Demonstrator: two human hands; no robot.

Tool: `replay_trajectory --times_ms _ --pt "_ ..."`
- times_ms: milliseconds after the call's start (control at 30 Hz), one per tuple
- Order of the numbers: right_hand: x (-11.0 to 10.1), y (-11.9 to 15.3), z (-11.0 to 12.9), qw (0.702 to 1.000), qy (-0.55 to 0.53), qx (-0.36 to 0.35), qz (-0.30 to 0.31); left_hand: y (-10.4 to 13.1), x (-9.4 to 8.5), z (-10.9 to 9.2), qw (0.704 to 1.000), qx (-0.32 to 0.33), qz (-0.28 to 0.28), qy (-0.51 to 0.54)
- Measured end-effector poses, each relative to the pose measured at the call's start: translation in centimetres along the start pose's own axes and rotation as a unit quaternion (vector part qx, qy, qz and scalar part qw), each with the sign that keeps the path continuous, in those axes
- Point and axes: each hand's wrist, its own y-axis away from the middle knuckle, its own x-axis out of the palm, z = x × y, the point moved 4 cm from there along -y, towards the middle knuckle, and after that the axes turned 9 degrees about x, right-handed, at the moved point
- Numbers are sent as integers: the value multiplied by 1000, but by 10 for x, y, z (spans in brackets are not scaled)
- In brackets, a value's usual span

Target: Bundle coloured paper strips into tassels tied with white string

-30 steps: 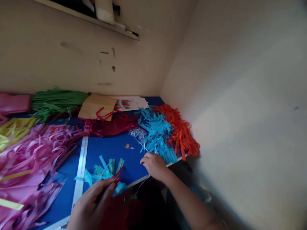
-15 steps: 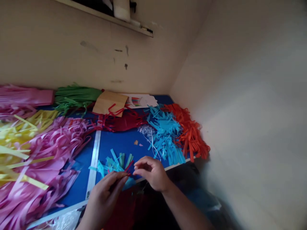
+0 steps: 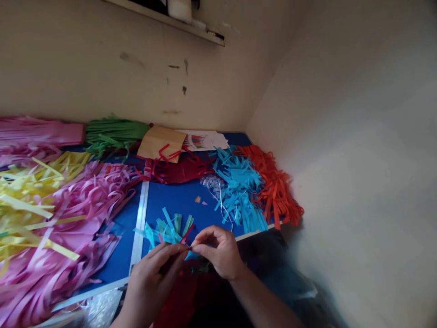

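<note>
My left hand pinches a small red strip between thumb and fingertips at the table's front edge. The fingertips of my right hand are closed on the other end of that strip, almost touching the left fingertips. Just behind my hands lies a small bunch of light-blue strips with some green and red ones in it. Its near part is hidden by my fingers.
On the blue table lie pink fringes, yellow strips, a green fringe, a dark red fringe, brown paper, a light-blue pile and an orange-red pile. Walls stand behind and right.
My right fingertips have come up against the left ones and closed on the strip. The whole view has shifted slightly, so the table things appear further right.
</note>
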Motion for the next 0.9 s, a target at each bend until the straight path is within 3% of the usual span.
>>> replay_trajectory --times_ms 333,500,600,800,900 --pt "1 4 6 998 38 -38 29 0 2 -3 998 -23 42 39" --pt "2 7 10 994 84 -63 24 0 3 -10 999 4 -3 -38" --pt "3 7 8 999 20 -38 33 -1 -1 -14 997 8 -29 -78" --pt "5 3 -1 997 -28 4 76 -1 -6 -7 1000 1 21 7" --pt "3 5 3 997 48 -50 42 -2 -9 -3 1000 8 25 10"
